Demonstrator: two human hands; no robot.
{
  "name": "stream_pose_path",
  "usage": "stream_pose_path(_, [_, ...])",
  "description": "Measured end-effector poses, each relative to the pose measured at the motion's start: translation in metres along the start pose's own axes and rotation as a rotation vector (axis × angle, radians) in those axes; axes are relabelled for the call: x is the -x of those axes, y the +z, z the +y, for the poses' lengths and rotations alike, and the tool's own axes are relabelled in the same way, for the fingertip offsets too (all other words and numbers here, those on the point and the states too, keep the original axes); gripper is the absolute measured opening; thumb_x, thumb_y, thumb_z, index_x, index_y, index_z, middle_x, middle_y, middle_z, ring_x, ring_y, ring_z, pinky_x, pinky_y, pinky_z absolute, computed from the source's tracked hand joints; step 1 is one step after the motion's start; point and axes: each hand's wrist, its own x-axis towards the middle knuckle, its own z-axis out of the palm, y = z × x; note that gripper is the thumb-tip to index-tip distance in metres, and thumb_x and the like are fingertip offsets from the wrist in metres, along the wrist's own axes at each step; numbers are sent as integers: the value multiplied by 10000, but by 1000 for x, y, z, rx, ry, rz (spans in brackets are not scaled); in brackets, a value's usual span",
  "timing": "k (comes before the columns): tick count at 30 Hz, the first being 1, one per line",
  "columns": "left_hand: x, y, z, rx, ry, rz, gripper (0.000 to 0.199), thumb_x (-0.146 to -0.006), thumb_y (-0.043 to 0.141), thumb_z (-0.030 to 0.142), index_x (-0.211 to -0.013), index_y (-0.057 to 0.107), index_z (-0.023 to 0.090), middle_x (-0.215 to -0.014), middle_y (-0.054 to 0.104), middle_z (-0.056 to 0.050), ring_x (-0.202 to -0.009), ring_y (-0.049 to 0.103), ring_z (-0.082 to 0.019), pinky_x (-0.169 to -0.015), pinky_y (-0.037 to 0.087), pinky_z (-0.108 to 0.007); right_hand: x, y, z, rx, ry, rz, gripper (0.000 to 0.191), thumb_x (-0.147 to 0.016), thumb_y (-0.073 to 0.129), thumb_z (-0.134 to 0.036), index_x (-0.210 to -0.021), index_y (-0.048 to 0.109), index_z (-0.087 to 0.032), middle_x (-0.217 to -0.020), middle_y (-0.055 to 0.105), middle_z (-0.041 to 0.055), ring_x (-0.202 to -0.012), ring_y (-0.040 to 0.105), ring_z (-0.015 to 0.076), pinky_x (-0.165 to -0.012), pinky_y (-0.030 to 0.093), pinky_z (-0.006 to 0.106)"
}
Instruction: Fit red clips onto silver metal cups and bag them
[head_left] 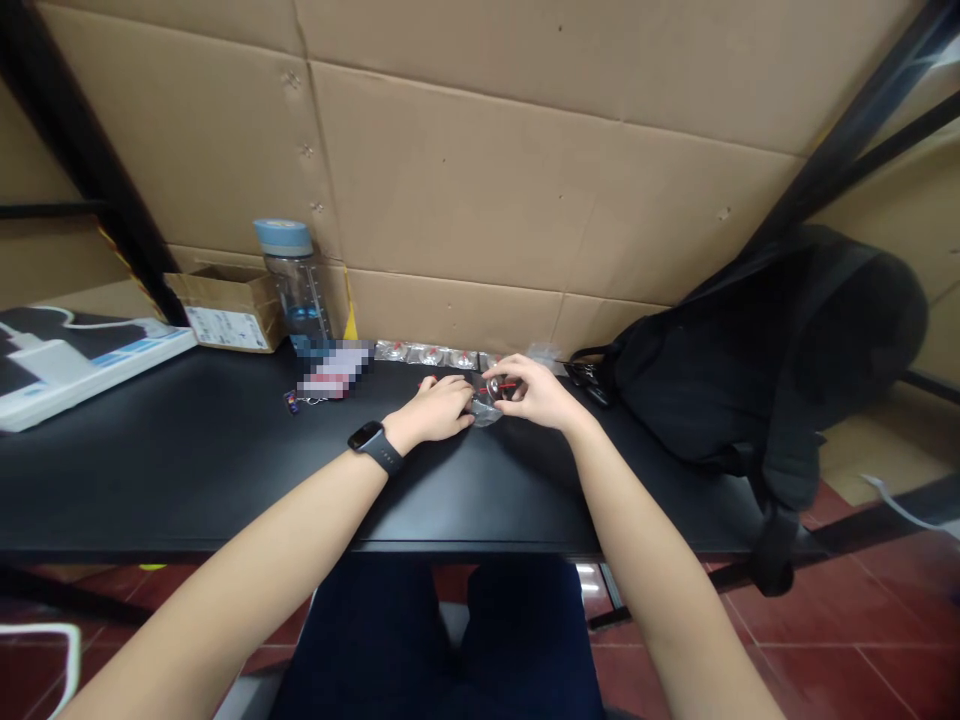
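Between my hands is a small, round, shiny metal piece (493,388) with a thin red part across it. My right hand (536,392) pinches this piece between thumb and fingers. Crinkled clear plastic, a small bag (487,413), lies just below it, and the fingers of my left hand (439,408) are closed on its left edge. My left palm faces down, close to the table, with a dark watch on the wrist. Behind my hands, several similar shiny pieces in clear wrapping (430,356) form a row along the cardboard wall.
A bottle with a blue lid (298,285) and an open cardboard box (229,310) stand at the back left of the black table (225,450). At far left lies a white power strip (112,375) with a charger. A black backpack (735,350) fills the right side.
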Motion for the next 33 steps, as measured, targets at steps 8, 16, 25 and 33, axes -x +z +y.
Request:
stream_pose_path(8, [1,0,1,6,-31,-31,215,-943,575,368,-1082,661,228,-1223,672,-129,-1298,520,-339,-1067,317,-551,0,-3,-4,140,-25,-16,459,-700,765,-146,-1150,722,-222,-1102,671,66,-950,636,205,-835,507,313])
stream_pose_path(16, [4,-9,7,-94,-64,-67,268,-942,553,398,-1065,720,229,-1249,636,-135,-1232,488,-359,-1025,362,-525,1,-6,-8,140,-28,-50,496,-701,741,-113,-1184,694,-217,-1123,729,44,-949,673,191,-853,511,292])
stream_pose_path(25, [4,-12,6,-10,-76,-189,348,-955,512,473,-1180,635,237,-1401,610,-119,-1480,310,-342,-1132,272,-588,4,-4,-11,171,119,-223,419,-717,763,-174,-1130,714,-220,-881,747,-3,-771,677,159,-730,502,246])
stream_pose_path(33, [4,-23,3,99,-123,-350,516,-936,478,564,-1400,540,347,-1514,545,-43,-1509,249,-409,-1164,186,-650,5,-6,-14,219,199,-305,384,-710,793,-247,-1088,730,-226,-820,735,-17,-742,674,153,-717,480,236])
